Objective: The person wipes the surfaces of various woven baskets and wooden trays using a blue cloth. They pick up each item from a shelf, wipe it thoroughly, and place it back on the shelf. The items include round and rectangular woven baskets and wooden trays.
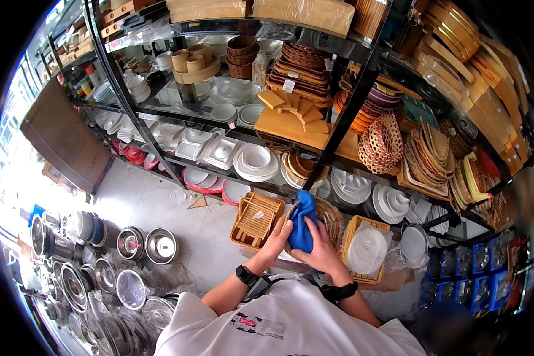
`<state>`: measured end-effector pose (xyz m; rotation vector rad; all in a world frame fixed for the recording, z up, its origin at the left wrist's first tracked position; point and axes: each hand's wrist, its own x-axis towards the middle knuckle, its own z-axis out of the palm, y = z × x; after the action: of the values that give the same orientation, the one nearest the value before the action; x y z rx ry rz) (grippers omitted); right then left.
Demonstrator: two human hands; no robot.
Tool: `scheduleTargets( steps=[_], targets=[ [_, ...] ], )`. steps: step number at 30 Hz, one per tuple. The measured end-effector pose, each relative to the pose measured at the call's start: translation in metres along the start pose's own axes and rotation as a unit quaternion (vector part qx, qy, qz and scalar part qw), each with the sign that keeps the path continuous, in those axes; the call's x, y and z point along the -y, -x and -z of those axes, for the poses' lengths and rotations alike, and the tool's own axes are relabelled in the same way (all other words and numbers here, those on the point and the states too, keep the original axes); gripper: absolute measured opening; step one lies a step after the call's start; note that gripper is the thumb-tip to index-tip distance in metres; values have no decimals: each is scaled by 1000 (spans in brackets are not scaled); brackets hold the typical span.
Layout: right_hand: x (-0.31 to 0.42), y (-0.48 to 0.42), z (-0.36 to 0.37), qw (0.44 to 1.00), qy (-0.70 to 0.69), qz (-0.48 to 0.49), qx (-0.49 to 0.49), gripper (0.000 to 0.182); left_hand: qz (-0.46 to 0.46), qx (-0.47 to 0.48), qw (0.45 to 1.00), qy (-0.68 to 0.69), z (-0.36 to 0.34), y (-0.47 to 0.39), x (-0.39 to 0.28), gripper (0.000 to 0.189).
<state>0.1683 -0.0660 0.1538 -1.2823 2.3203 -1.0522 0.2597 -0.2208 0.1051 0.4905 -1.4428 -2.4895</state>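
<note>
A blue cloth [302,227] is bunched between both hands in front of my chest. My left hand [276,240] grips the edge of a woven item, mostly covered by the cloth, with its thumb on top. My right hand [318,249] presses the cloth from the other side, fingers spread over it. A round woven basket [331,218] lies just behind my right hand. To the left of my hands is a rectangular bamboo basket [257,220] with a slatted piece inside; to the right, a wooden crate [351,242] holds a plastic-wrapped round white item [367,249].
A black-framed shelf [244,129] ahead bears white plates [254,167], wicker trays [300,80] and wooden boards [293,124]. Stainless steel bowls [161,246] and pots stand on the floor at left. Blue bins [480,285] are at right. A large brown board [66,133] leans at far left.
</note>
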Motion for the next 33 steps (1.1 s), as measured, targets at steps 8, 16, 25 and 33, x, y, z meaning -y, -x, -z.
scheduleTargets(
  steps=[8, 16, 25, 33],
  targets=[
    [-34, -3, -17, 977, -179, -85, -79, 84, 5, 31, 999, -25, -12, -4, 10, 65],
    [-34, 22, -12, 801, -529, -274, -61, 77, 99, 69, 992, -41, -10, 5, 24, 68],
    [-57, 38, -2, 662, -661, -345, -76, 61, 132, 56, 989, -26, -8, 13, 40, 76],
    [-39, 47, -24, 866, -427, -241, -94, 80, 116, 54, 991, -43, -16, 23, 28, 77]
  ],
)
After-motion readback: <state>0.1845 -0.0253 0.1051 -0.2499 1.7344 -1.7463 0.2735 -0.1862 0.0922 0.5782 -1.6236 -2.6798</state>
